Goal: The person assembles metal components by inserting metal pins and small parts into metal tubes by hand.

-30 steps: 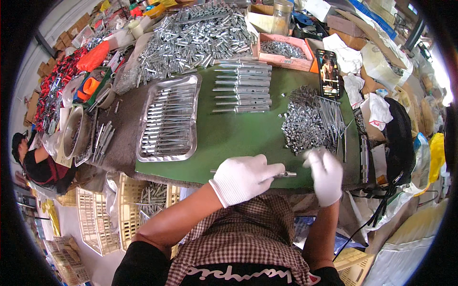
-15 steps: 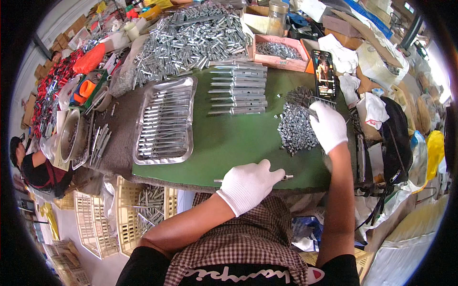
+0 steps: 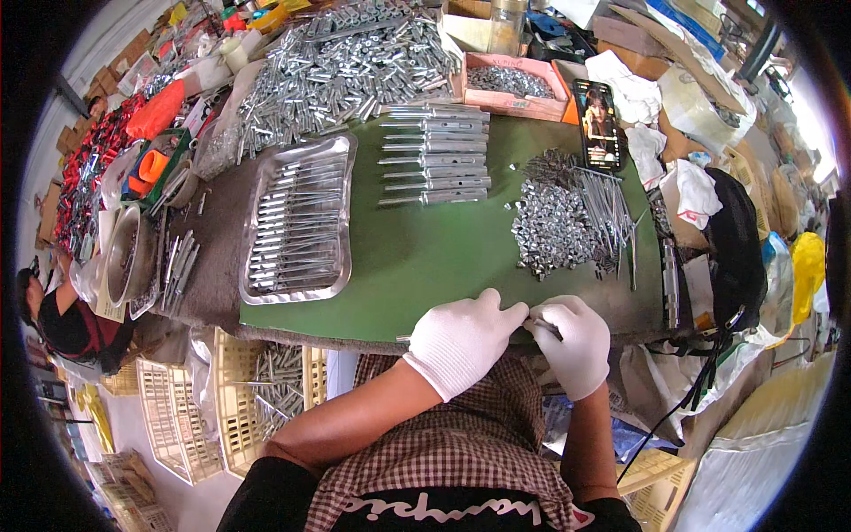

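My left hand (image 3: 465,344), in a white knit glove, is closed around a slim metal tube (image 3: 403,338) held low along the near edge of the green mat (image 3: 425,266). Only the tube's left tip shows past the glove. Against its right end my right hand (image 3: 572,348), also gloved, is closed with fingertips pinched together. A dark sliver shows between those fingers, too small to make out. Beyond the right hand lie a heap of small shiny metal pieces (image 3: 548,229) and a bundle of thin metal rods (image 3: 610,213).
Assembled metal tubes (image 3: 436,167) lie stacked in a row. A metal tray (image 3: 341,282) of thin rods stands left. Behind are a large heap of metal tubes (image 3: 346,75), a pink box (image 3: 523,105) and a phone (image 3: 599,124). Another person (image 3: 75,310) sits far left.
My right hand has come from the rods and small pieces at the back right to the right end of the tube. My left hand keeps its grip. The view has shifted slightly.
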The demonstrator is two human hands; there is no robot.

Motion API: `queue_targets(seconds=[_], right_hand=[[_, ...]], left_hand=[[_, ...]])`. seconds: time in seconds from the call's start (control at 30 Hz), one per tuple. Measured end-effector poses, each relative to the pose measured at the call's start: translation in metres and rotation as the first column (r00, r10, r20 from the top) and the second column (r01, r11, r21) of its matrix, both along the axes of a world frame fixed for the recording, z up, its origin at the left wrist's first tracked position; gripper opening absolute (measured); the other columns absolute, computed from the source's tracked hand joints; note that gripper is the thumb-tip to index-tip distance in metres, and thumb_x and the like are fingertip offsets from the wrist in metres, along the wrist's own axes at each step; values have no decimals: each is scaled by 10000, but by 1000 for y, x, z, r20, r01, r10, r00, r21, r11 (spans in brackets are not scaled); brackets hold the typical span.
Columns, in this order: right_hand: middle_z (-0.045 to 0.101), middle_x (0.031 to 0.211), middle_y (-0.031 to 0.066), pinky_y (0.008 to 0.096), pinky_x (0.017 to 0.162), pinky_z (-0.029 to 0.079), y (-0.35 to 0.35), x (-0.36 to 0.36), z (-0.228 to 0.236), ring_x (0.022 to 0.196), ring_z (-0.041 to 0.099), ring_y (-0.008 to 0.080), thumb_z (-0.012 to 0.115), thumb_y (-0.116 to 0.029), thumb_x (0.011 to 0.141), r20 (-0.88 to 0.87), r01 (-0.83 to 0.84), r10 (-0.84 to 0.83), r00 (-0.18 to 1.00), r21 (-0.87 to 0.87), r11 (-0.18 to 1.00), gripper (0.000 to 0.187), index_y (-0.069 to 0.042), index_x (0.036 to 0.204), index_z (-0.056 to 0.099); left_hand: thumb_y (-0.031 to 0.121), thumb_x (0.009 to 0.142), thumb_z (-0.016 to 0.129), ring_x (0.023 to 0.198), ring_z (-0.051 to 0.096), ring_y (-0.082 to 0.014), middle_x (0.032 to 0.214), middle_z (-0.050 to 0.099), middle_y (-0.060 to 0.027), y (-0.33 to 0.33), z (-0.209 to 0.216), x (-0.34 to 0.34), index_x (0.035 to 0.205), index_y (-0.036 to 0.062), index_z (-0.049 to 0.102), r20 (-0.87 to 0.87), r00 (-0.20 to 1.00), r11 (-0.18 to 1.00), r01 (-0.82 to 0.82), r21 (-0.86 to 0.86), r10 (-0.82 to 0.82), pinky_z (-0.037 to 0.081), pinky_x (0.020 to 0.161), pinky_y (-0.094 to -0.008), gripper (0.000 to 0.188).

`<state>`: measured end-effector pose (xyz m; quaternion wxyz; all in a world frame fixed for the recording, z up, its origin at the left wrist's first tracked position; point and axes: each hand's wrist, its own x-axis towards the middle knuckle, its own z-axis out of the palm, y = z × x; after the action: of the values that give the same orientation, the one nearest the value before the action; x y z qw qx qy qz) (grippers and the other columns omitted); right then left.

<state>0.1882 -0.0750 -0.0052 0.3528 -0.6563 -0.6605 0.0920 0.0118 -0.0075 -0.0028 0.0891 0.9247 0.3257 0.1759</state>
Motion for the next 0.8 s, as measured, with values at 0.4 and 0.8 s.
queue_targets(seconds=[0.4, 0.8], right_hand=[[684, 928, 126, 363, 727, 524, 27, 35, -5, 810, 673, 295, 717, -144, 816, 63, 385, -386, 921, 22, 923, 138, -59, 923, 700], [658, 824, 105, 337, 648, 512, 2, 8, 9, 711, 655, 244, 713, -50, 762, -164, 34, -39, 986, -34, 999, 76, -58, 834, 693]], left_hand=[[196, 877, 615, 561, 616, -232, 761, 517, -69, 3, 8, -1, 1068, 182, 645, -60, 998, 995, 25, -96, -31, 507, 495, -364, 194], [226, 875, 622, 571, 629, -229, 764, 531, -65, 5, 6, 0, 1056, 195, 647, -65, 997, 996, 23, -81, -28, 516, 511, -362, 185]])
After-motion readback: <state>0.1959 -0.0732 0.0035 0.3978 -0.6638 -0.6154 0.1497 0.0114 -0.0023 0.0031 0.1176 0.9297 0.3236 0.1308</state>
